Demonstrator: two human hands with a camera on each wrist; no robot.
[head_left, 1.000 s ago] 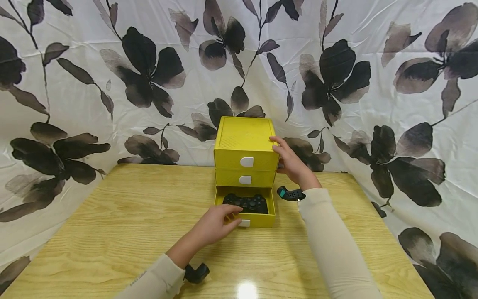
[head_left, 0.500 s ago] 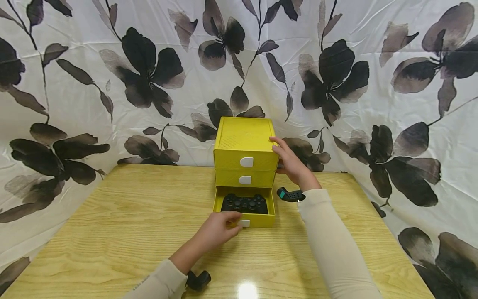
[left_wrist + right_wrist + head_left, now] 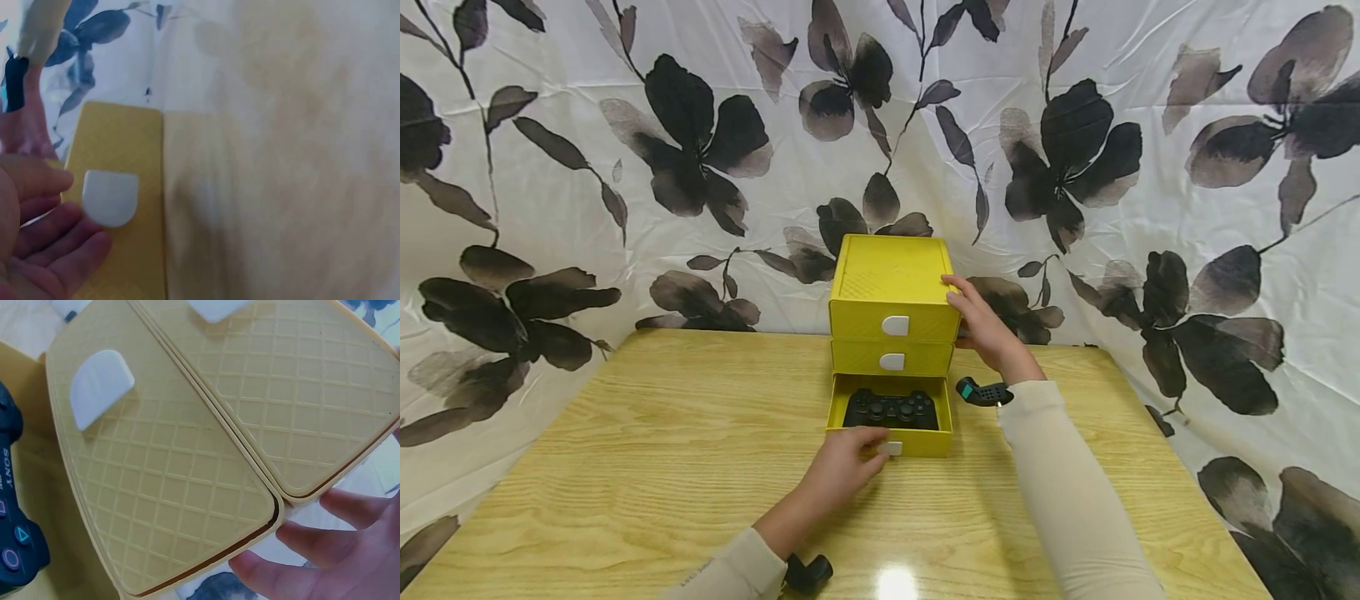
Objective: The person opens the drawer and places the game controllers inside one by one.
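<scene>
A yellow drawer unit (image 3: 891, 271) with white tab handles stands at the back of the table. Its bottom drawer (image 3: 925, 444) is pulled out, and a black game controller (image 3: 891, 409) lies inside. My left hand (image 3: 842, 467) is at this drawer's front, relaxed fingers beside the white handle (image 3: 111, 197). In the head view its upper fingers overlap the drawer's front rim. My right hand (image 3: 992, 333) rests on the unit's right side near the top. The right wrist view shows its fingertips (image 3: 250, 565) along the edges of the two upper drawers, which are closed.
The unit stands on a wood-grain table (image 3: 685, 433). A floral cloth (image 3: 880, 125) hangs behind it and along both sides. Wrist cameras (image 3: 985, 392) stick out from both wrists.
My left hand has drawn back from over the controller to the drawer's front, its wrist shifting a little to the right. My right hand and the drawer unit have stayed still.
</scene>
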